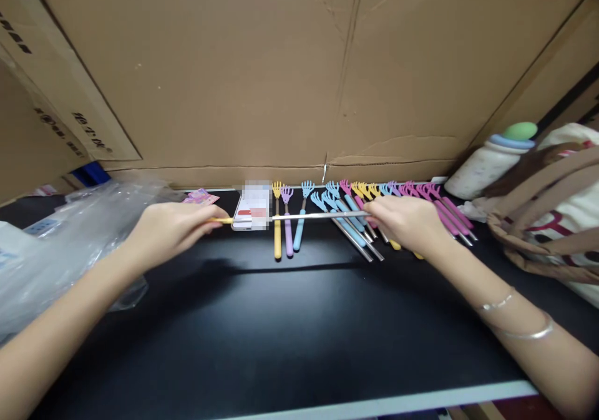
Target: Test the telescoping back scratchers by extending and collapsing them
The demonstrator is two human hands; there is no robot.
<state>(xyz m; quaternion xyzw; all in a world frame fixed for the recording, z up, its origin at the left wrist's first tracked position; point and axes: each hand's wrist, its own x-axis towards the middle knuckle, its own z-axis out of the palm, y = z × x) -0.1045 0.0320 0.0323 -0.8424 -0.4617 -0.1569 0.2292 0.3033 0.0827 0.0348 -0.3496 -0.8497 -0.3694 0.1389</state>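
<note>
A telescopic back scratcher [318, 216] is stretched level above the table between my two hands, its metal rod pulled long. My left hand [173, 228] is closed around its yellow end at the left. The fingers of my right hand [405, 221] pinch the silver rod's other end. Behind the rod lie a yellow back scratcher [277, 239], a purple one [289, 236] and a blue one [299, 229], side by side with claws toward the wall. A pile of several blue, yellow, purple and pink back scratchers [353, 233] lies beside and partly behind my right hand.
A phone [242, 220] lies behind the rod, near a small pink packet [201, 196]. Clear plastic bags [93, 245] spread over the left side. At the right stand a white bottle [484, 164] and a brown-handled bag [547, 220]. Cardboard [262, 83] walls the back of the black table [299, 339].
</note>
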